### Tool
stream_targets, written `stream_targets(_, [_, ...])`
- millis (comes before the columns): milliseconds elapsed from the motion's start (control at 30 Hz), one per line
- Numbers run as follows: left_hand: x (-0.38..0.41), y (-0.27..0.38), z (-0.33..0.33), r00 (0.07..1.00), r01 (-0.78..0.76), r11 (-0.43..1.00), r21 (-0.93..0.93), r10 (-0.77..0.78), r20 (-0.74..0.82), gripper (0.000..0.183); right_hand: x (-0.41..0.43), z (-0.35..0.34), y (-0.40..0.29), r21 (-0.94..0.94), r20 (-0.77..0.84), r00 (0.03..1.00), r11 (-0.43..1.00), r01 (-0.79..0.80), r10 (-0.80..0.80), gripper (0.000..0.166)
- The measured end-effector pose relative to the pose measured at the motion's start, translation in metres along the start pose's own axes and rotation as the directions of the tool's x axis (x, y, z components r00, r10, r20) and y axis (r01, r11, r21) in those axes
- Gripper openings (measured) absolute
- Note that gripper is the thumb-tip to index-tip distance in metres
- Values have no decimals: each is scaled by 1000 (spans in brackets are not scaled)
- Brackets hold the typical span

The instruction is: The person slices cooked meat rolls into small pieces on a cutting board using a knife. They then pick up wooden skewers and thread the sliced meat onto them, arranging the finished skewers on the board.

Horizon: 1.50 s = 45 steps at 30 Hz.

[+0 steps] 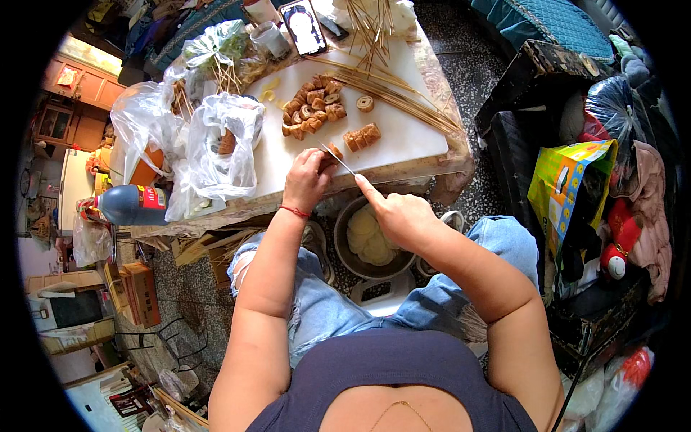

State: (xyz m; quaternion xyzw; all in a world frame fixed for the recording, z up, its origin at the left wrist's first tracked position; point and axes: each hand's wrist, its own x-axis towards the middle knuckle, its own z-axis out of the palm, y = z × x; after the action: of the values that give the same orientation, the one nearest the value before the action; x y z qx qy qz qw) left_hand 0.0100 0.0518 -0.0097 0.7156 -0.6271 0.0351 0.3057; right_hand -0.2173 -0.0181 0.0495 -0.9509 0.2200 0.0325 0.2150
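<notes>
My right hand grips a knife, its forefinger stretched along the back of the blade. The blade is at a brown rolled piece of food near the front edge of a white cutting board. My left hand holds that piece from the left, fingers bent close to the blade. Right of the blade lies a sliced brown roll, its slices still lined up. Farther back is a heap of cut spiral pieces, with one single slice apart from it.
Bamboo skewers lie across the board's right side. Plastic bags and a bottle of dark liquid stand at left. A phone leans at the back. Below the table edge sits a metal pot of pale round slices.
</notes>
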Motion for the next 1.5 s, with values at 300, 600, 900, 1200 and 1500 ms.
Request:
stream_targets(300, [-1,-2,3,1000,13,1000,5,-13,29,28,6,-17,-3,34,143,990,999,-12,7,75])
stream_targets(600, [-12,-2,-4,999,0,1000,-16,1,33,32,31,1,-9,-24,185,982,999,-46,50,79])
stream_targets(900, [-12,0,-11,995,60,998,-37,-63,-79,32,10,7,0,25,18,1000,1000,-15,15,75])
stream_targets(1200, [-15,-4,-14,998,69,997,-32,-69,-5,19,15,10,-13,2,3,999,999,36,-36,74])
stream_targets(1500, [-21,-18,-6,998,64,998,22,-64,-18,27,15,6,-19,-24,47,999,999,23,-22,73])
